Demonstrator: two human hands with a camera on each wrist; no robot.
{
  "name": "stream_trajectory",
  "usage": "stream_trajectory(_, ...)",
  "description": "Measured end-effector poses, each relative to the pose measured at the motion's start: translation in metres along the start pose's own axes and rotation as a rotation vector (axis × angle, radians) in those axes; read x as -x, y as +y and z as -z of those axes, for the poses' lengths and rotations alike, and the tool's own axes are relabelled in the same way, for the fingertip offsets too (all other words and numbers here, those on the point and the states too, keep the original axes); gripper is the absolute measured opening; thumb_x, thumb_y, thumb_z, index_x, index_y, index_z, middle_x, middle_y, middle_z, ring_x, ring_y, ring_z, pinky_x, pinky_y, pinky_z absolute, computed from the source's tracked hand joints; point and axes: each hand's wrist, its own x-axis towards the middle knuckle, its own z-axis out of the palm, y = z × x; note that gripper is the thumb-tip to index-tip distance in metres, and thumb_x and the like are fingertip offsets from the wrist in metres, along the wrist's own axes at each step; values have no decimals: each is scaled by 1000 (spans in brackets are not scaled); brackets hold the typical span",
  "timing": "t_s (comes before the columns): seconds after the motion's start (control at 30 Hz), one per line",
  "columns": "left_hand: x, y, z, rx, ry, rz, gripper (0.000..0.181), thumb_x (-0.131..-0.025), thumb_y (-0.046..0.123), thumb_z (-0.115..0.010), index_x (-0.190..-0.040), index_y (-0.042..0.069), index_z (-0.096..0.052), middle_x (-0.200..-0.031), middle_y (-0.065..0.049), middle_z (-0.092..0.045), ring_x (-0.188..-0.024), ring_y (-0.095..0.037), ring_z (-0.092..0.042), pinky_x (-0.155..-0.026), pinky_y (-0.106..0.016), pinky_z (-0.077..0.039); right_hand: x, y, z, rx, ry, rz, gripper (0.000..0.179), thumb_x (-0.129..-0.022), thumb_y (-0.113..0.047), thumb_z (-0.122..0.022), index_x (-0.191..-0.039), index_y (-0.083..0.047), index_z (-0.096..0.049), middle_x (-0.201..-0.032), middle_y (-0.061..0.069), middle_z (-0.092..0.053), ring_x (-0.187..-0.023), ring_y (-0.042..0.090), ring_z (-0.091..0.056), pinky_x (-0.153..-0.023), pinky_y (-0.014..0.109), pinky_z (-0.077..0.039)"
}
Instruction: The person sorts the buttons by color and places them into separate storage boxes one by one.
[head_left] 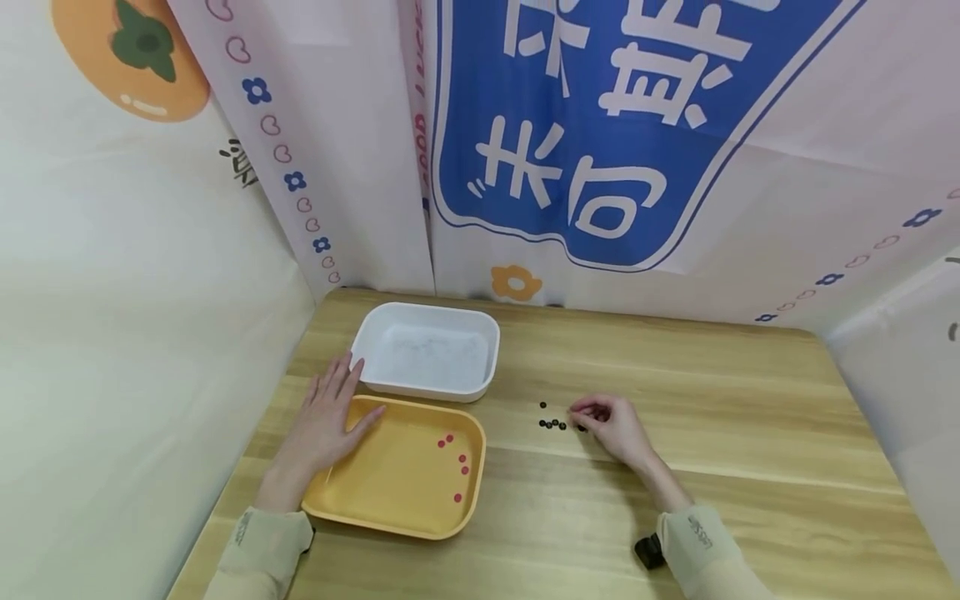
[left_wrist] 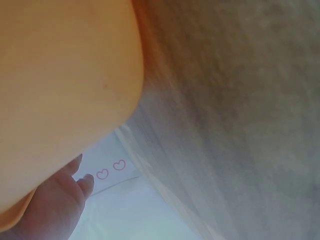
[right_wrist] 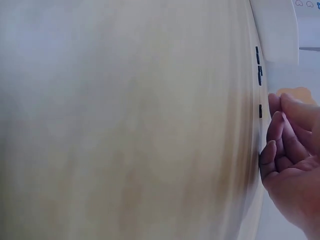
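Observation:
My left hand [head_left: 326,425] rests over the upper left corner of the yellow tray [head_left: 390,530], fingers straight and spread. Its fingertips reach the rim of the white tray [head_left: 486,379], and the thumb lies over the inside of the yellow one. Small round red buttons [head_left: 462,458] lie in the yellow tray toward its right side. On the table to the right are several small black buttons [head_left: 555,422]. Right beside them is my right hand [head_left: 618,429], its fingers curled and thumb and fingertips close together. I cannot tell whether a button is between them.
The wooden table [head_left: 750,400] backs onto a printed cloth [head_left: 360,167] with a blue sign. The white tray stands behind the yellow one, their rims close together. A black strap device [head_left: 649,552] sits at the right wrist, by the sleeve.

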Motion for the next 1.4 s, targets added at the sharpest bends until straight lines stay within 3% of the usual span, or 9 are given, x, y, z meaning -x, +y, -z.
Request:
stream_trajectory(0.13, 2, 0, 0, -4, 0, 4, 94, -109, 58, -59, -176, 5, -20, -183, -28, -14, -169, -52, -16, -136, -74, -15, 6, -5, -4, -61, 11, -7, 14, -95, -3, -83, -107, 2, -81, -95, 16, -84, -77, 16, -74, -66, 21, -61)
stream_trajectory(0.27, 3, -1, 0, -4, -10, 16, 94, -109, 59, -59, -176, 6, -19, -184, -26, -11, -170, -51, -13, -137, -73, -14, 11, -17, -12, -98, 12, 65, 15, -92, -2, -85, -105, 4, -80, -94, 17, -83, -77, 18, -78, -69, 21, -63)
stream_trajectory(0.4, 4, -1, 0, -6, -9, 18, 94, -109, 59, -58, -176, 6, -19, -184, -26, -11, -170, -51, -14, -137, -73, -15, 16, -36, -24, -121, 11, 143, 11, -93, -2, -85, -102, 2, -81, -92, 16, -83, -77, 8, -75, -70, 17, -60)
stream_trajectory(0.63, 7, 0, 0, -3, -10, 18, 94, -109, 59, -59, -176, 6, -20, -184, -27, -12, -170, -51, -14, -137, -73, -16, 28, -72, -54, -184, 18, 296, 10, -92, 2, -84, -101, 3, -80, -86, 16, -81, -77, -1, -66, -69, 18, -58)
stream_trajectory(0.83, 7, 1, 1, 6, -3, 17, 94, -109, 58, -59, -176, 6, -20, -184, -27, -13, -171, -50, -13, -137, -73, -16, 36, -101, -82, -225, -10, 391, 14, -90, 1, -85, -102, 3, -80, -89, 13, -80, -81, -2, -64, -73, 19, -59)
stream_trajectory(1.03, 7, 2, 1, -6, -3, 21, 94, -109, 60, -58, -176, 7, -20, -184, -27, -13, -170, -51, -14, -137, -72, -16, 36, -115, -106, -209, -45, 469, 14, -89, 2, -86, -102, 1, -80, -91, 13, -80, -81, 2, -67, -75, 23, -63)
stream_trajectory(1.4, 7, 1, 0, -9, 6, 20, 93, -109, 60, -58, -176, 7, -21, -184, -27, -14, -170, -52, -17, -137, -72, -17, 34, -114, -122, -168, -78, 442, 18, -89, -10, -90, -102, -3, -80, -89, 7, -77, -82, 1, -63, -72, 21, -59)
